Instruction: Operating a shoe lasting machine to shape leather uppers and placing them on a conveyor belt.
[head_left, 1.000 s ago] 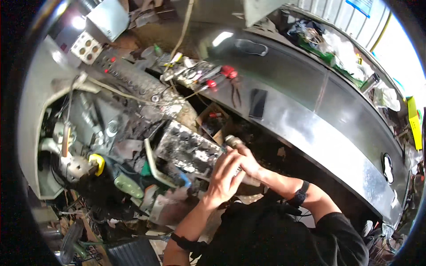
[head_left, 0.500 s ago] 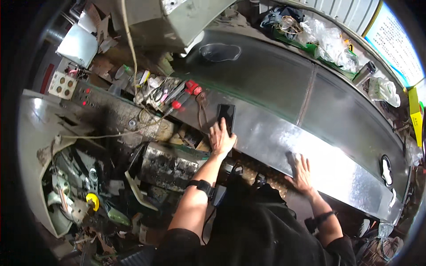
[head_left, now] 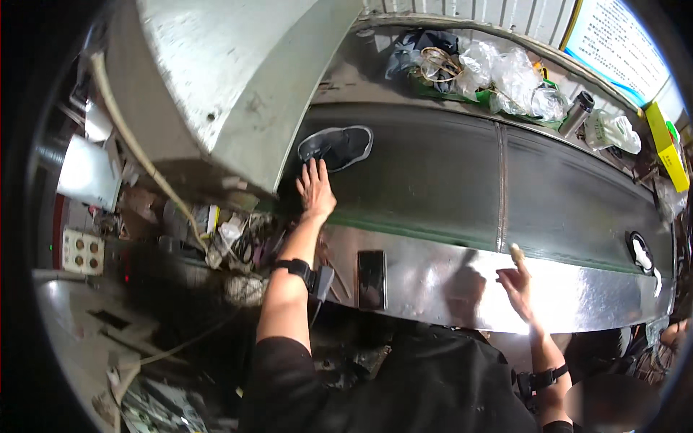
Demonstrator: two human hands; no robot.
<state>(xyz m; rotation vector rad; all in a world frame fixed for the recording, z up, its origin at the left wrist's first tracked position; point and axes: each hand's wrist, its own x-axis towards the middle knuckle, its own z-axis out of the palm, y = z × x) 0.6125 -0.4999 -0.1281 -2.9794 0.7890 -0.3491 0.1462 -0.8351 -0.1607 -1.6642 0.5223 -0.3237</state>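
On the dark conveyor belt (head_left: 433, 180) lies a black shoe-shaped piece (head_left: 339, 146) with a pale rim, at the far left beside the machine housing. My left hand (head_left: 316, 193) reaches over the belt with fingers spread. Its fingertips are at the piece's near edge; whether they touch it I cannot tell. My right hand (head_left: 518, 289) hovers over the shiny metal ledge (head_left: 433, 270), index finger stretched out and the others partly bent. Something yellowish covers that fingertip, and no object shows in the hand. Between my arms a black phone (head_left: 372, 280) lies on the ledge.
A large grey machine housing (head_left: 238, 86) overhangs the belt's left end. Another black-and-white shoe-shaped piece (head_left: 639, 252) lies at the right end. Behind the belt are plastic bags (head_left: 512, 76) and a metal flask (head_left: 577, 114). A hanging cord (head_left: 148, 162) crosses the left side.
My left hand has left the phone and moved forward to the shoe-shaped piece. My right hand has lifted off the ledge, its fingers now partly bent. The whole view has shifted and turned.
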